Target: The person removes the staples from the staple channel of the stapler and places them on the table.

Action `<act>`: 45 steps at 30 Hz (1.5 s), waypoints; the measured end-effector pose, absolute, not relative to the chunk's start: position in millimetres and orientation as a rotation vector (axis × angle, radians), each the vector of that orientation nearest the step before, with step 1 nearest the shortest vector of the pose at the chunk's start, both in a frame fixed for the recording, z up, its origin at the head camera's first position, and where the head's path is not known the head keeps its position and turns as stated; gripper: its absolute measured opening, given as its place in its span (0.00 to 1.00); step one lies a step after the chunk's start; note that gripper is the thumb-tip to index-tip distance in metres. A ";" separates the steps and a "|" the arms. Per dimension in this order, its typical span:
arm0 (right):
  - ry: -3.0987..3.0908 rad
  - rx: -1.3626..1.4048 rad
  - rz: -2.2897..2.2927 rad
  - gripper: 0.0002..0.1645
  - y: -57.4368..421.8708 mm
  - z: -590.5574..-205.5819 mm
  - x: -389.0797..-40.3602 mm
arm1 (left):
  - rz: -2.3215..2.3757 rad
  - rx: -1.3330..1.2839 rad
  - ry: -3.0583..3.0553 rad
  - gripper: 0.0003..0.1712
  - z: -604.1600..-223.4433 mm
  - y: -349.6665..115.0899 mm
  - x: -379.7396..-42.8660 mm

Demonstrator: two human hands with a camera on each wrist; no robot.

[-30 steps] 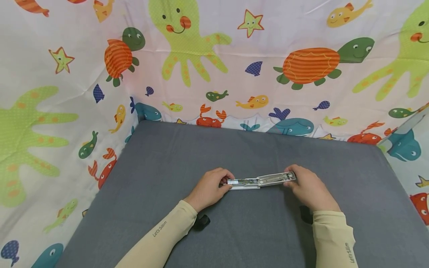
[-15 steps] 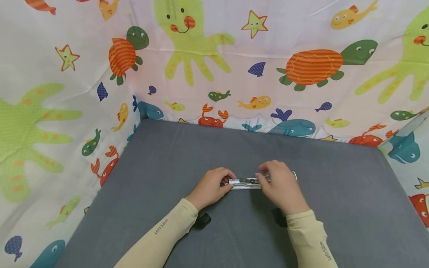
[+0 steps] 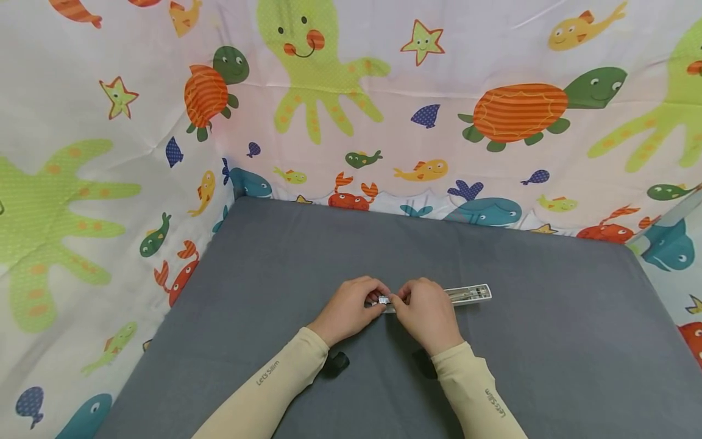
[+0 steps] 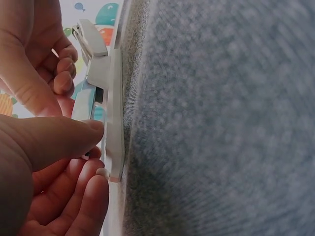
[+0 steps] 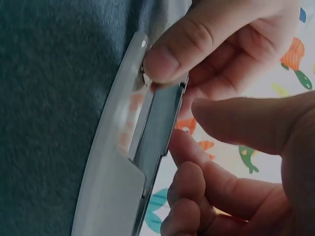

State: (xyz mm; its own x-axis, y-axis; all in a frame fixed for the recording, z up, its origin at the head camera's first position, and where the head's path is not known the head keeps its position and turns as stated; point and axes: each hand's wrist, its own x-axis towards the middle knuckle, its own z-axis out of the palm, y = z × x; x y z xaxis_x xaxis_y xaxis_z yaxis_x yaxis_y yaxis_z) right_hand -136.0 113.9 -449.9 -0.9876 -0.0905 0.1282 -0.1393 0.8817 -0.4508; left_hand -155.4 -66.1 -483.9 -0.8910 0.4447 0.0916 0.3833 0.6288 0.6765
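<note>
A white stapler [image 3: 468, 294] lies on the grey cloth with its top cover swung back to the right. Its metal magazine [image 5: 160, 113] is exposed above the white base [image 4: 114, 123]. My left hand [image 3: 347, 310] pinches the front end of the stapler, with the thumb on the magazine. Close beside it, my right hand [image 3: 429, 314] hovers over the middle of the stapler and hides that part in the head view. The right wrist view shows the right thumb [image 5: 231, 120] apart from the magazine and the bent fingers near its edge.
A grey cloth surface [image 3: 307, 244] spreads under both hands. White curtains [image 3: 351, 116] printed with sea animals rise along its back and sides. Dark wrist cameras [image 3: 336, 364] hang beneath the sleeves.
My right hand has let go of the swung-back cover and moved left along the stapler to beside the left hand. The left hand keeps its grip at the front end.
</note>
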 end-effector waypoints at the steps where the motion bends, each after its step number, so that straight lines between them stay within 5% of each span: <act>1: -2.948 0.172 0.723 0.11 113.5 -450.4 -135.7 | 1.122 0.704 2.755 0.11 -484.2 -66.0 -155.5; 45: -2.978 -0.174 0.952 0.14 109.1 -453.9 -134.0 | 1.141 0.704 2.746 0.10 -487.3 -66.2 -157.0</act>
State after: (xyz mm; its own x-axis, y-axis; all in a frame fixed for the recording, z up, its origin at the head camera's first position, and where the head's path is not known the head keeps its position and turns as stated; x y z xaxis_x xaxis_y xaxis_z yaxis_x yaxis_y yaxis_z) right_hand -134.0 109.1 -453.9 -0.9938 0.1089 -0.0243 0.1028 0.8092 -0.5785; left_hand -157.0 -66.2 -487.3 -0.8904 0.4452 0.0950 0.3815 0.6158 0.6894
